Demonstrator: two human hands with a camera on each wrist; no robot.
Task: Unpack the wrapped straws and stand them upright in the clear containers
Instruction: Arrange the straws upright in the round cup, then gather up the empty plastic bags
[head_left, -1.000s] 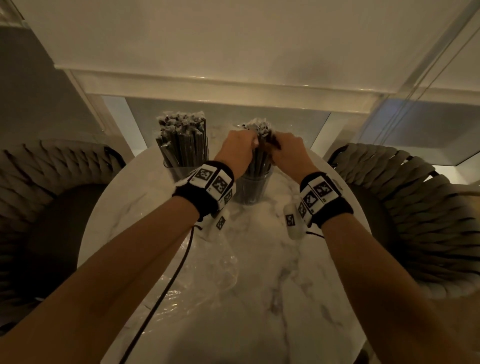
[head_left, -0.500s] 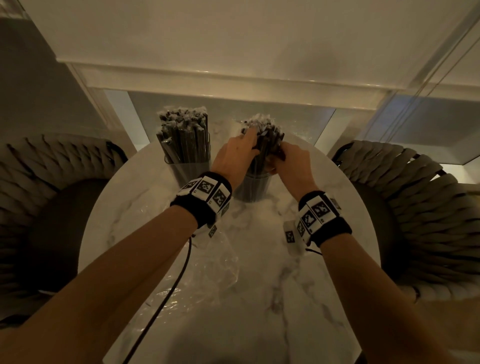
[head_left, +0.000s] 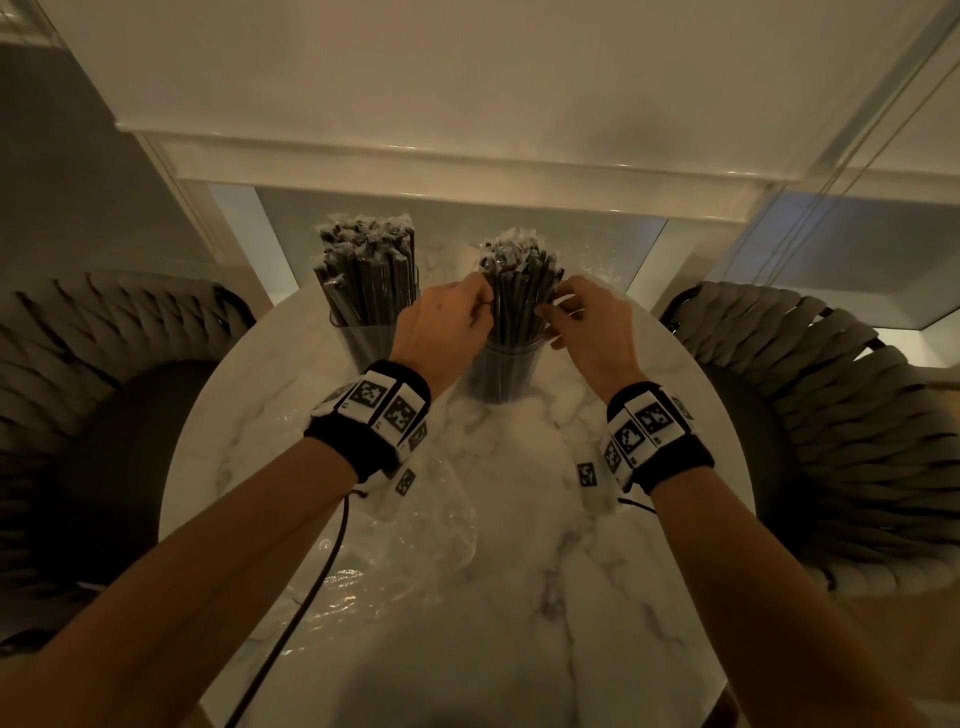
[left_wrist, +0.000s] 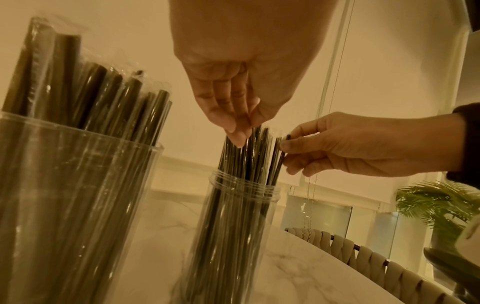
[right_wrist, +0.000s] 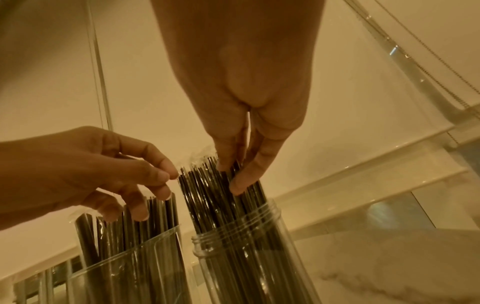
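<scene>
Two clear containers stand at the back of the marble table (head_left: 519, 545). The left container (head_left: 371, 345) is packed with dark wrapped straws (head_left: 369, 270). The right container (head_left: 506, 376) holds a thinner bundle of dark straws (head_left: 522, 283), their clear wrapper ends sticking up. My left hand (head_left: 480, 306) pinches straws at the bundle's left side, its fingertips (left_wrist: 239, 135) pointing down on them. My right hand (head_left: 550, 312) pinches a straw (left_wrist: 281, 152) at the right edge between thumb and forefinger. In the right wrist view its fingers (right_wrist: 239, 181) lie on the straws.
Crumpled clear plastic wrapping (head_left: 400, 540) lies on the table under my left forearm, crossed by a black cable (head_left: 311, 587). Woven chairs flank the table at left (head_left: 104, 374) and right (head_left: 841, 415). A white sill and blind stand behind. A green plant (left_wrist: 439, 205) is off to the right.
Both hands have come down from the top of the right bundle and spread to its two sides. The bundle's top now shows between them.
</scene>
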